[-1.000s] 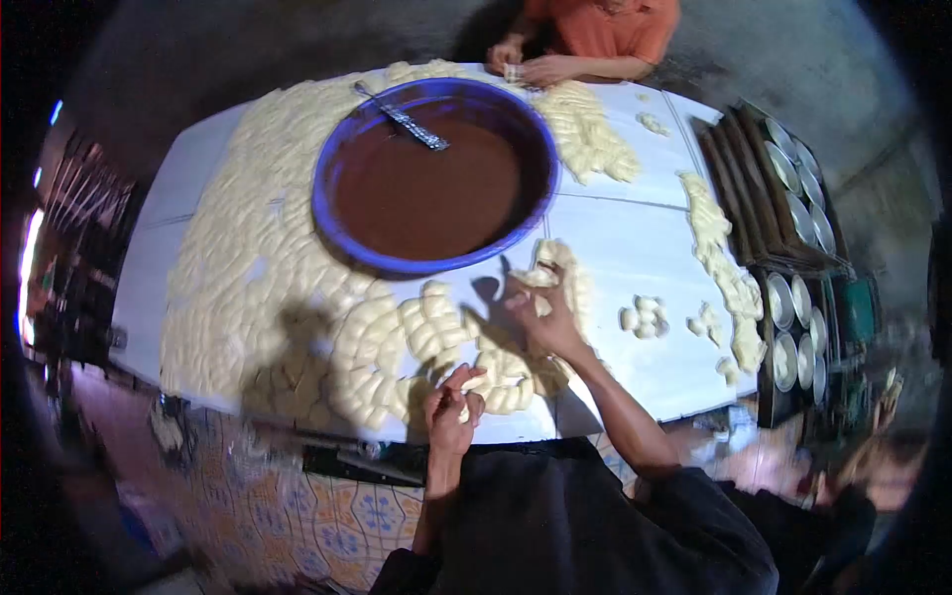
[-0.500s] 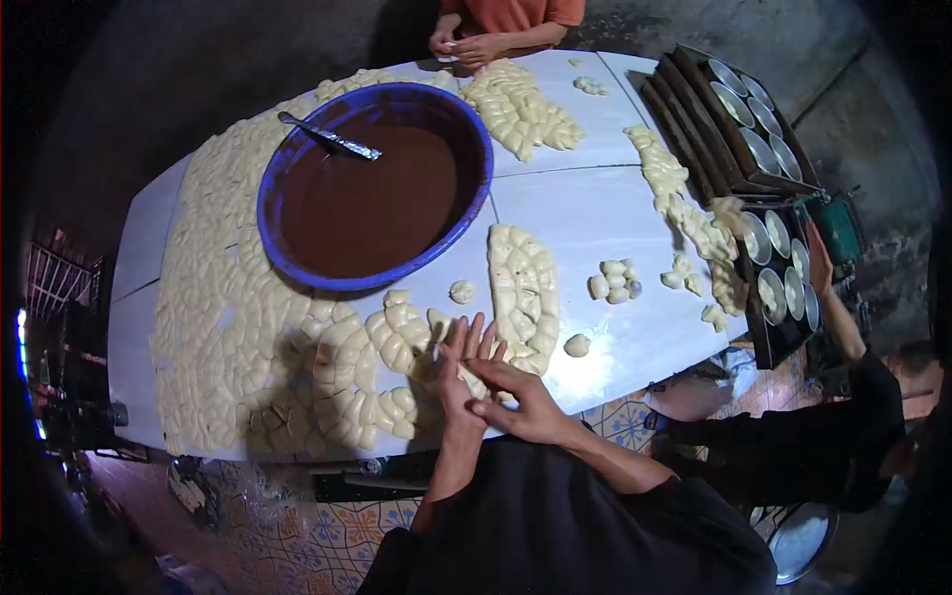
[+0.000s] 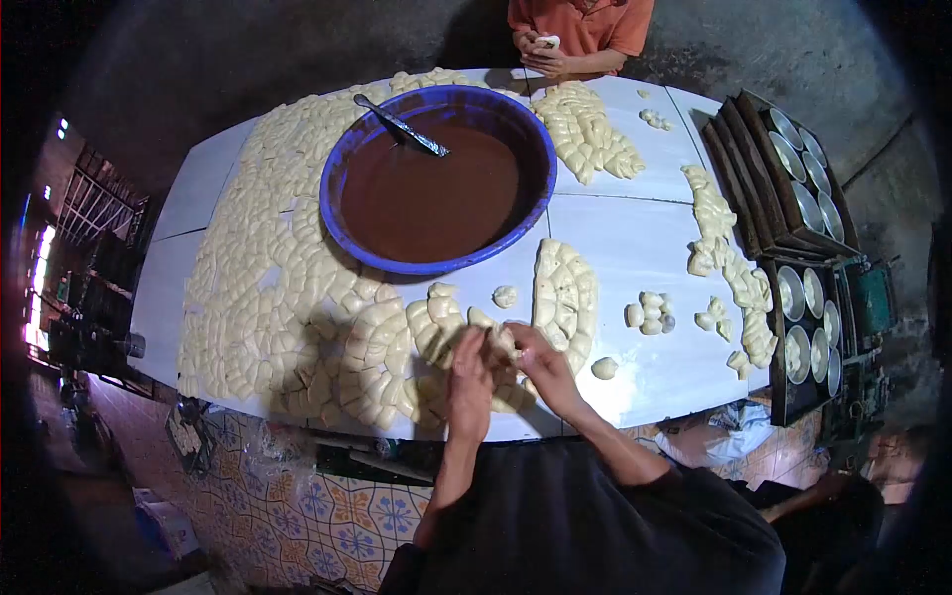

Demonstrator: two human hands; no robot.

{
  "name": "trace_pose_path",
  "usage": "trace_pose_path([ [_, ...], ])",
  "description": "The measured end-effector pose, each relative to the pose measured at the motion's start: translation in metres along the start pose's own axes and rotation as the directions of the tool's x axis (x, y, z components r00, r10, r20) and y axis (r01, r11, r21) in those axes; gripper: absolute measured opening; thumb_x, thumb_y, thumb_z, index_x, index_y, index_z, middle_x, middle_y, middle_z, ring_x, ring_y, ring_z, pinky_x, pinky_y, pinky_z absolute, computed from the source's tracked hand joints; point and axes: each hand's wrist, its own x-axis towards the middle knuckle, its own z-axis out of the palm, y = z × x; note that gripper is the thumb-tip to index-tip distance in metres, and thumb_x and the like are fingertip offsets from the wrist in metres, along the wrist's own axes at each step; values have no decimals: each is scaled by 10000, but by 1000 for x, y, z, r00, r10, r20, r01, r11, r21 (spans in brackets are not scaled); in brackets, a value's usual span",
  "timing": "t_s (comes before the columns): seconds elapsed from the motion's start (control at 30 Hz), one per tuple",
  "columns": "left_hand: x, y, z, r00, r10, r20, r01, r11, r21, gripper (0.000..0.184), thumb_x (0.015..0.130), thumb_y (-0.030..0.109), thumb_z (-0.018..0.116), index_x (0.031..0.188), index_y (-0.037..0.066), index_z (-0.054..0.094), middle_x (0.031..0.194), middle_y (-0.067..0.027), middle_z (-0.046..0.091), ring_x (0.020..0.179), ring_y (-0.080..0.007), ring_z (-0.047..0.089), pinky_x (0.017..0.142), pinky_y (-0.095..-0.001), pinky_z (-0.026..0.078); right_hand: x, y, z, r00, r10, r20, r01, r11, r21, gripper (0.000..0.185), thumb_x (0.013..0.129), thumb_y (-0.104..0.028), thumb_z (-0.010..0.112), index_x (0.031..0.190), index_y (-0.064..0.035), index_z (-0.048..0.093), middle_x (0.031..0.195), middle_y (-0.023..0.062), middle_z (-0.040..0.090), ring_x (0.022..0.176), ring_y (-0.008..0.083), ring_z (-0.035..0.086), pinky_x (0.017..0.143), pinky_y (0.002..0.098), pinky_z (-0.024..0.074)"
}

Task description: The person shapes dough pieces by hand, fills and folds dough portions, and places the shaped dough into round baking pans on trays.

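Note:
Over the near edge of the table, my left hand [image 3: 470, 385] and my right hand [image 3: 545, 365] meet around a small piece of pale dough [image 3: 504, 343]. My right fingers pinch it. The fingers of my left hand are bent and closed against its other side, partly in shadow. Beneath and left of my hands lie many filled-looking dough pieces [image 3: 377, 352] in packed rows. A curved strip of dough pieces [image 3: 565, 297] lies just beyond my right hand, and a single dough ball [image 3: 604, 368] sits to its right.
A big blue basin [image 3: 332, 223] of brown paste, with a metal-handled spatula [image 3: 402, 126] in it, stands on the white table [image 3: 635, 223]. Racks hold round metal tins [image 3: 788, 157] at the right. Across the table, a person in an orange shirt [image 3: 595, 28] handles a small pale piece.
My left palm was open under my right hand; now its fingers are bent around the dough piece. The view has shifted. The co-worker's arm by the tins has withdrawn.

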Motion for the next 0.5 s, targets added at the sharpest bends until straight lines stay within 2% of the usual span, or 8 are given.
trace_pose_path([
  [0.07, -5, -4, 11, 997, -12, 76, -1, 985, 171, 560, 988, 391, 466, 1395, 20, 365, 1313, -169, 500, 1226, -278, 494, 1005, -372, 429, -15, -5, 8, 970, 1, 245, 33, 990, -136, 448, 943, -156, 552, 1362, -25, 467, 1350, 180, 468, 1251, 269, 441, 1046, 377, 350],
  [0.17, 1, -9, 4, 983, -176, -56, 165, 974, -156, 506, 1008, 354, 438, 1371, 4, 392, 1261, -138, 535, 1093, -282, 580, 950, -379, 469, -19, -25, 1, 939, 257, 227, -257, 966, -32, 445, 921, -127, 571, 1349, -40, 484, 1314, 204, 499, 1253, 289, 445, 1040, 402, 359],
  [0.23, 6, -9, 5, 980, -156, -121, 149, 987, -60, 534, 1000, 435, 418, 1332, 17, 428, 1260, -107, 530, 1099, -264, 554, 957, -396, 456, -15, -31, -6, 998, -67, 8, 66, 934, -352, 420, 897, -95, 587, 1306, -28, 519, 1332, 203, 472, 1223, 320, 451, 1026, 425, 376],
  [0.27, 8, -9, 7, 982, -153, -107, 148, 988, -52, 534, 1000, 435, 418, 1332, 17, 428, 1260, -107, 530, 1099, -264, 554, 957, -396, 456, -13, -34, -8, 974, -228, 8, 187, 777, -601, 372, 882, -63, 578, 1251, -13, 555, 1339, 197, 441, 1181, 348, 454, 1010, 432, 391],
  [0.33, -1, -12, 9, 921, -391, -11, 366, 871, -328, 615, 977, 533, 393, 1342, 39, 423, 1277, -87, 509, 1158, -241, 506, 981, -390, 422, -14, -32, -10, 947, -282, 153, 318, 763, -563, 358, 875, -56, 583, 1230, -10, 567, 1346, 189, 420, 1156, 365, 447, 990, 425, 400],
  [0.4, -9, -16, 14, 897, -409, 166, 441, 810, -386, 741, 943, 618, 379, 1428, 59, 342, 1314, -70, 480, 1212, -213, 458, 1007, -369, 384, -15, -6, -15, 919, -333, 211, 393, 726, -565, 341, 881, -89, 602, 1213, -13, 589, 1289, 179, 449, 1120, 326, 492, 947, 395, 429],
  [0.47, -10, -11, 36, 958, -285, 45, 282, 894, -348, 811, 930, 655, 346, 1469, 57, 244, 1341, -95, 447, 1186, -241, 469, 1020, -414, 379, -11, -11, -23, 990, -124, 64, 138, 938, -318, 331, 878, -119, 631, 1191, -12, 614, 1238, 152, 463, 1021, 260, 544, 881, 355, 458],
  [0.5, -6, -23, 25, 998, -54, -22, 54, 998, -39, 759, 947, 564, 441, 1461, 27, 291, 1353, -105, 460, 1216, -242, 470, 1042, -393, 366, -10, -25, -29, 982, -186, 34, 184, 899, -396, 340, 871, -135, 656, 1187, -14, 625, 1197, 128, 472, 936, 205, 559, 829, 327, 468],
])
